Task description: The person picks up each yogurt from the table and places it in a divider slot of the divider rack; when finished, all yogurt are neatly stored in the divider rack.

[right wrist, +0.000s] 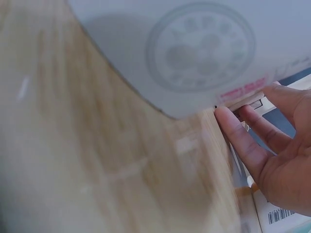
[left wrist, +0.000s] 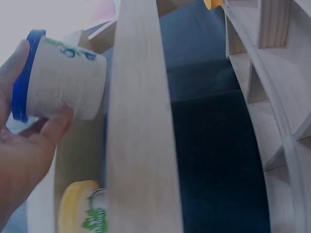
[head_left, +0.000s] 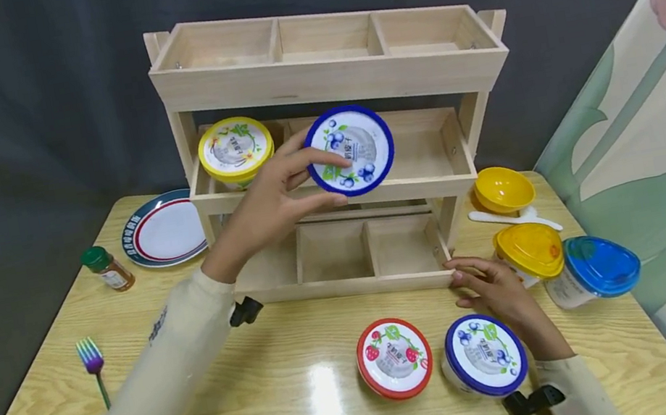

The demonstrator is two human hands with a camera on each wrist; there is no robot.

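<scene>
My left hand holds a blue-lidded tub with blueberries printed on it. Its fingers and thumb grip the rim and side in front of the middle shelf of a wooden rack. Tilted in that grip, the tub shows its white side in the left wrist view. A yellow-lidded tub stands in the middle shelf's left part. My right hand touches the lower shelf's front right corner with extended fingers. On the table near it stand a red-lidded tub and a second blue-lidded tub.
To the right are a yellow bowl, a white spoon, a yellow-lidded container and a blue-lidded container. A plate, a green-capped spice jar and a fork lie or stand at the left.
</scene>
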